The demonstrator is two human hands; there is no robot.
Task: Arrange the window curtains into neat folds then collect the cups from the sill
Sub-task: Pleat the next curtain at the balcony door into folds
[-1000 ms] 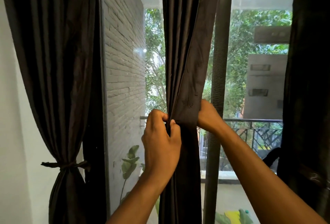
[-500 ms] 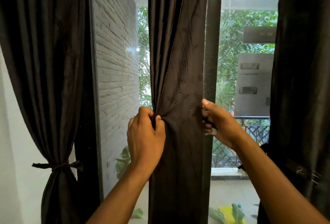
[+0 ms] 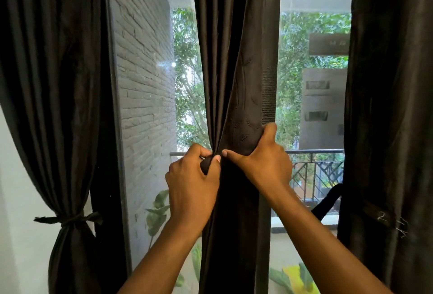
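Note:
A dark brown middle curtain [image 3: 236, 71] hangs in front of the window, gathered into vertical pleats. My left hand [image 3: 192, 183] grips the bunched folds at its left side, thumb and fingers curled round the fabric. My right hand [image 3: 262, 162] holds the curtain's right edge, fingers hooked behind it and thumb pressed across the front towards the left hand. The two hands almost touch. No cups and no sill are in view.
A left curtain [image 3: 51, 83] hangs tied with a sash [image 3: 68, 220] beside a white wall. A right curtain [image 3: 393, 106] has a dark tie-back [image 3: 328, 200]. Behind the glass are a grey brick wall [image 3: 143, 83], a balcony railing [image 3: 314, 172] and trees.
My right hand has drawn the curtain's right edge leftwards, folding it over to meet my left hand. The flat panel seen half a second ago is now narrower.

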